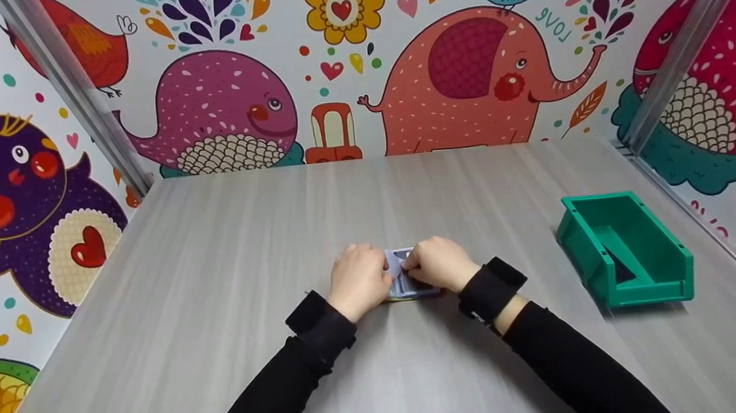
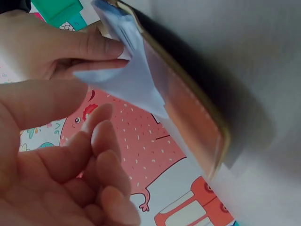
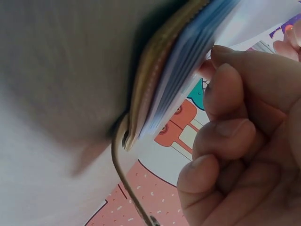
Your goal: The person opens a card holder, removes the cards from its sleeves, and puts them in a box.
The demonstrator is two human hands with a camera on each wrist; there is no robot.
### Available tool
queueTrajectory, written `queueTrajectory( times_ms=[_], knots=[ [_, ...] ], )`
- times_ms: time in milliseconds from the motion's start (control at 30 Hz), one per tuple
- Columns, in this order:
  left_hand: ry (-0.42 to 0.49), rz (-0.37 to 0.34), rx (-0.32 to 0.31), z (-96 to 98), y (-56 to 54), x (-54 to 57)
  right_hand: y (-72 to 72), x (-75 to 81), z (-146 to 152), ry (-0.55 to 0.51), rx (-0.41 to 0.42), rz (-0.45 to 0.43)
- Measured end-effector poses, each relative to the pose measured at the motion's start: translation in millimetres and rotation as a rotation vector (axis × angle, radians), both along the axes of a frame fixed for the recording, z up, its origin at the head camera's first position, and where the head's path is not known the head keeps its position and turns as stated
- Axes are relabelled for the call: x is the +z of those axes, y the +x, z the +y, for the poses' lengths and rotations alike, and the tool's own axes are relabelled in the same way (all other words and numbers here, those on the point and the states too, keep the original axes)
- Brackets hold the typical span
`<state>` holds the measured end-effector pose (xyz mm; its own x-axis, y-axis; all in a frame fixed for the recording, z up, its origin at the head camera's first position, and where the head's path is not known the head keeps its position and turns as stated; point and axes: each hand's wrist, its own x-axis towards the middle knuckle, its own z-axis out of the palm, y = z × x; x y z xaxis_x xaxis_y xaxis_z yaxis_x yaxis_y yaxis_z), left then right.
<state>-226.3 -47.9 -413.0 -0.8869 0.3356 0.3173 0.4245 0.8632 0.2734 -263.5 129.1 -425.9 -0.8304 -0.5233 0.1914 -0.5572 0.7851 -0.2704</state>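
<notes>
A small card holder (image 1: pixel 407 287) with clear plastic sleeves and a tan edge lies on the table between my hands. My right hand (image 1: pixel 441 263) pinches the edge of a sleeve between thumb and index finger, its other fingers curled in. Beside the holder, my left hand (image 1: pixel 360 279) has its thumb at a lifted, bent sleeve (image 2: pixel 117 84). A gap shows between that thumb and the loosely curled fingers (image 2: pixel 110 172). In the right wrist view the stacked sleeves (image 3: pixel 181 70) stand out from the cover, and a tan strap (image 3: pixel 120 165) with a snap hangs loose.
A green plastic bin (image 1: pixel 650 292) stands to the right on the grey table (image 1: pixel 213 245), with a dark patch inside near its front. Metal posts (image 1: pixel 80 98) and walls printed with cartoon animals enclose the table at the back and sides.
</notes>
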Motion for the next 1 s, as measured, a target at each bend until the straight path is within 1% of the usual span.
queueTrajectory(
  times_ms=[233,433,633,700,933,1000],
  knots=[
    [-0.01,0.022,-0.017,4.8,1.0,-3.4,-2.0,-2.3,0,-0.006,0.004,-0.007],
    [-0.03,0.056,-0.028,5.2,0.3,-7.6,-1.7,-2.2,0,-0.004,-0.002,-0.006],
    [-0.043,0.041,-0.021,5.3,-0.5,-9.2,-1.5,-2.4,0,-0.007,0.002,-0.004],
    [-0.048,0.048,-0.017,5.4,-0.7,-9.5,-1.6,-2.7,0,-0.009,0.004,0.003],
    [-0.072,0.108,0.017,6.7,0.3,-10.8,-0.8,-3.1,1,-0.008,0.011,0.024],
    [-0.08,0.115,0.028,7.5,0.8,-11.0,-0.6,-3.0,1,-0.008,0.014,0.026]
  ],
)
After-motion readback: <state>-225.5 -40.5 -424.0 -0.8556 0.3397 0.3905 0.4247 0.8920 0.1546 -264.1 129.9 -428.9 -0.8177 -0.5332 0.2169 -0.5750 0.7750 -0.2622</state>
